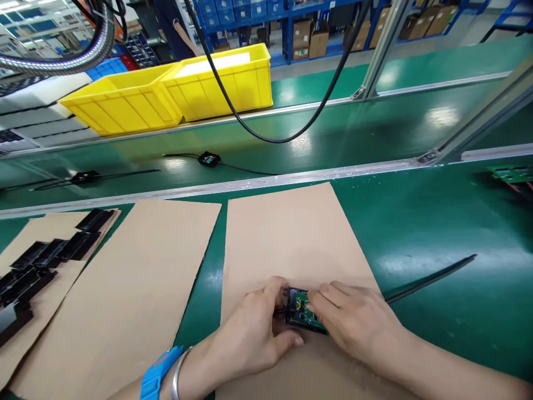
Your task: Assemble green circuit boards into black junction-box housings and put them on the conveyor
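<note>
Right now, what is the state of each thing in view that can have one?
Black case, open, circuit board exposed
Left hand, at the case's left end
Right hand, partly covering the circuit board
Cardboard sheet, lying flat
Yellow bins, open-topped
Hanging black cable, sagging in a curve
Blue wristband, worn

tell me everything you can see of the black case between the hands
The case is a shallow, rectangular black shell, plastic by its look, open side up, showing a green board with dark and yellow parts. It is angled over the cardboard; contact beneath is unclear. The left hand touches its left end; the right hand covers its right end.
</note>
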`<state>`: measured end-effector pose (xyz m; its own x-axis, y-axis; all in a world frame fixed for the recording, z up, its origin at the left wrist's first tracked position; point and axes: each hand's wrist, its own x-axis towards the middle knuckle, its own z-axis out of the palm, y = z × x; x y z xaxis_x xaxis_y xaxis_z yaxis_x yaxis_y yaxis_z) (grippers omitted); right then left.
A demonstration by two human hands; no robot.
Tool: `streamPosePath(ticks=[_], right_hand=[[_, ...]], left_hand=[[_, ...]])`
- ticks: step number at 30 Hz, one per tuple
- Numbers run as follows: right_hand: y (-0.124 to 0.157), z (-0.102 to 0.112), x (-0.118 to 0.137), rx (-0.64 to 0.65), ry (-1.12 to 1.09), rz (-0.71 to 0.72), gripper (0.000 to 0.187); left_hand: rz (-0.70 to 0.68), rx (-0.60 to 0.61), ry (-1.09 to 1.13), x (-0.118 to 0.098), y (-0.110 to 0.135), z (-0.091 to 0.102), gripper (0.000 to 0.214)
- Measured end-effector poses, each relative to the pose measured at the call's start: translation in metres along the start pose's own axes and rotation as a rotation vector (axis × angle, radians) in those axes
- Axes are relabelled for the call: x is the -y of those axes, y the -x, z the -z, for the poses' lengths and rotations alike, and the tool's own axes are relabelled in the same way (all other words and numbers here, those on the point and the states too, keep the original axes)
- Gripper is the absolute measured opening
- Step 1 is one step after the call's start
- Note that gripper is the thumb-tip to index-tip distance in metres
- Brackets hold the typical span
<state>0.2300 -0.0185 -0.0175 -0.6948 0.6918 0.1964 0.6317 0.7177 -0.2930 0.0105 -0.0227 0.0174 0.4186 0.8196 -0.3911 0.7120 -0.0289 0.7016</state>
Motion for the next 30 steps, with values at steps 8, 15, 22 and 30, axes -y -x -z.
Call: streamPosePath(ticks=[8, 15, 22, 30], right_hand=[[-0.011, 0.011, -0.004, 0.072, 0.044, 0.061, 0.015], [-0.018, 0.019, -0.011, 0.112, 0.035, 0.089, 0.015], [-0.021, 0.017, -0.007, 0.069, 0.111, 0.162, 0.014], [-0.033, 0.016, -0.014, 0.048, 0.229, 0.419, 0.012]], left_hand=[[0.026, -0.030, -0.038, 0.003, -0.003, -0.006, 0.056], [-0.019, -0.076, -0.023, 0.009, -0.004, -0.011, 0.056], [0.037, -0.031, -0.040, 0.003, -0.005, -0.009, 0.053], [0.035, -0.025, -0.120, -0.001, -0.006, -0.003, 0.046]])
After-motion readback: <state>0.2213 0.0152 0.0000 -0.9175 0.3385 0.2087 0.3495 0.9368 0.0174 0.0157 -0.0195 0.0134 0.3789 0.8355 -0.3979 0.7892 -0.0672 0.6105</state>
